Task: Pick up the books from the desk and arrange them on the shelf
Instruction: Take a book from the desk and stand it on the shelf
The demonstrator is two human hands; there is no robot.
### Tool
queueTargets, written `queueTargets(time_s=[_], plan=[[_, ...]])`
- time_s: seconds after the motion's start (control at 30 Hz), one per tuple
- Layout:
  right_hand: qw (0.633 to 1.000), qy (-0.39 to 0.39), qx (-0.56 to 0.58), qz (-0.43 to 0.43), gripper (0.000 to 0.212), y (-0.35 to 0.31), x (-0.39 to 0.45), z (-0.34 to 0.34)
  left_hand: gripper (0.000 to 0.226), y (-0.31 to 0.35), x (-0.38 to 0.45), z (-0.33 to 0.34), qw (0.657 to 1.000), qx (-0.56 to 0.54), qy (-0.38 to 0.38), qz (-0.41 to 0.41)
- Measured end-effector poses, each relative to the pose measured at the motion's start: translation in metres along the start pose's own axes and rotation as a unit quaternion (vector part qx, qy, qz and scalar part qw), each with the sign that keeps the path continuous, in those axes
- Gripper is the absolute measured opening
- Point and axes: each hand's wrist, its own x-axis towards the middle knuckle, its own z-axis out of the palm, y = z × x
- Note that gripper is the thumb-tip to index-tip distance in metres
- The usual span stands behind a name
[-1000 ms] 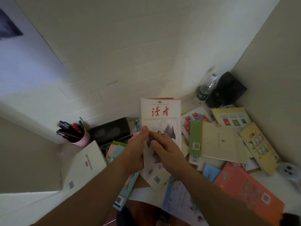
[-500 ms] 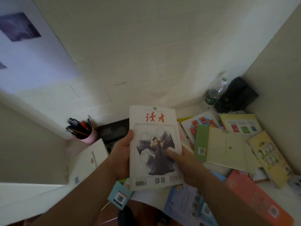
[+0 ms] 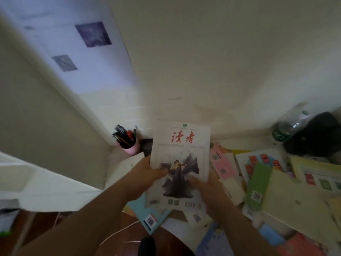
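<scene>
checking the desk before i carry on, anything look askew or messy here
Yes: the books on the desk lie scattered and overlapping at odd angles, and a teal one overhangs the front edge.

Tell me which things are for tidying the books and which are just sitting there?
For the job: magazine, held by left hand and right hand; green book; pink book.
Just there: pen cup; bottle; black bag.

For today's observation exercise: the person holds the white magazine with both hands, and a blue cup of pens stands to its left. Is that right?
Not quite. The head view shows the cup of pens is pink, not blue. The rest holds: left hand and right hand both hold the white magazine.
</scene>
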Motion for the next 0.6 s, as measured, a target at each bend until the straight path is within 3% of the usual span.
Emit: queueTargets(time_s=[0.07,0.1,0.17,0.33,0.47,0.6], plan=[[1.0,0.006,0.005,-0.004,0.044,-0.008,0.005,0.024,0.028,0.004,-0.011,-0.021,0.999,-0.026,0.024,0.017],[1.0,0.014,0.0,-0.012,0.036,-0.014,0.006,0.036,0.024,0.008,-0.017,-0.032,0.998,-0.042,0.029,0.025],[0.999,0.02,-0.017,-0.036,0.014,-0.025,0.007,0.06,0.026,0.016,-0.035,-0.054,0.996,-0.071,0.031,0.041],[0.99,0.047,-0.065,-0.114,0.015,-0.072,-0.019,0.129,0.039,0.03,-0.089,-0.115,0.987,-0.141,0.025,0.068],[0.981,0.05,-0.09,-0.164,0.007,-0.111,-0.071,0.199,0.034,0.047,-0.151,-0.168,0.985,-0.072,0.004,0.157],[0.969,0.041,-0.106,-0.221,0.014,-0.135,-0.139,0.29,0.041,0.052,-0.239,-0.238,0.963,0.029,0.014,0.268]])
